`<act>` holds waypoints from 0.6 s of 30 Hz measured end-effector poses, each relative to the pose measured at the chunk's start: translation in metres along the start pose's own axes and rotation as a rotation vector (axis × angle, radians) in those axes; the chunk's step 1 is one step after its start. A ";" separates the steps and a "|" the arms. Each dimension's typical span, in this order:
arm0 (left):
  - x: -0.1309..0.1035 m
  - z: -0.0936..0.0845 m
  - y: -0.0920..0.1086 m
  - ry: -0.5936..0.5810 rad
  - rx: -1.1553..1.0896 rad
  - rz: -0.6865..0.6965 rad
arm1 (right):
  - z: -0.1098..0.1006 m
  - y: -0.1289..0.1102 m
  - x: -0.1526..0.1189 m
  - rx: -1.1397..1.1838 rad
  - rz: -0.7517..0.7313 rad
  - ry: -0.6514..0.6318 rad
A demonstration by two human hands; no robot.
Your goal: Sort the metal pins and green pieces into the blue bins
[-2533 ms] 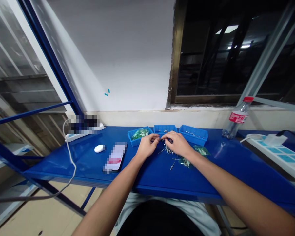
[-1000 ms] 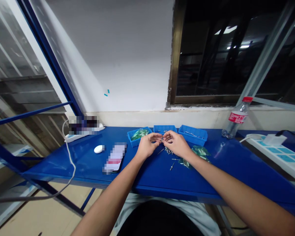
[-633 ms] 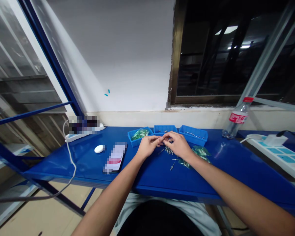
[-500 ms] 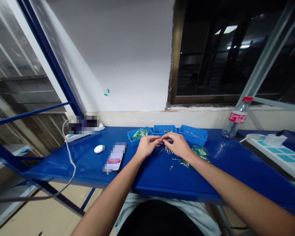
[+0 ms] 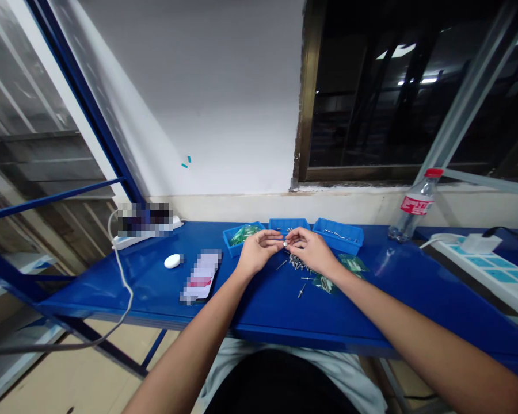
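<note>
My left hand (image 5: 259, 251) and my right hand (image 5: 311, 251) meet over the table, thumbs and fingertips bent around a small blind rivet (image 5: 285, 244). Only its pale round end shows; the rest is hidden by fingers. Below my right hand lies a pile of loose blind rivets (image 5: 299, 264), and a single rivet (image 5: 301, 291) rests nearer the front edge. Green-tinted clear bags of rivets (image 5: 324, 284) are partly covered by my right forearm.
Behind my hands stand a left blue bin (image 5: 232, 235) with a green bag, a middle bin (image 5: 288, 222) and a right bin (image 5: 349, 247) with thin metal pieces. A phone (image 5: 202, 276), white oval object (image 5: 172, 261), bottle (image 5: 415, 205) and power strip (image 5: 492, 270) sit around the blue table (image 5: 259, 322).
My fingertips have shifted slightly, and the rivet's pale end now shows between them. More of the rivet pile is visible below my right hand.
</note>
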State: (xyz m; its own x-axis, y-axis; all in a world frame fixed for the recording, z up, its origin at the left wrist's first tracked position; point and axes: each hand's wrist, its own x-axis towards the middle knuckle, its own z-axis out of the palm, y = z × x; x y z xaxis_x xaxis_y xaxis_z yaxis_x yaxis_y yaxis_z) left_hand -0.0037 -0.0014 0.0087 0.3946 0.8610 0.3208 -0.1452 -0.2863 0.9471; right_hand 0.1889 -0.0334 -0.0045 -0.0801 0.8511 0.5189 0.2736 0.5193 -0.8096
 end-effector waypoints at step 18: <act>0.006 -0.007 -0.010 0.180 0.104 0.055 | -0.039 0.008 0.016 -0.694 -0.253 -0.123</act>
State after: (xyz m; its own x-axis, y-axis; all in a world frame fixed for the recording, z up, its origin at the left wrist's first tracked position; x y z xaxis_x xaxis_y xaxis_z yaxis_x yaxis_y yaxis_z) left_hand -0.0065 0.0096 0.0008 0.2191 0.9013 0.3737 -0.0636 -0.3691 0.9272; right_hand 0.2271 -0.0187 0.0075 -0.3163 0.7354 0.5992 0.7710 0.5673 -0.2893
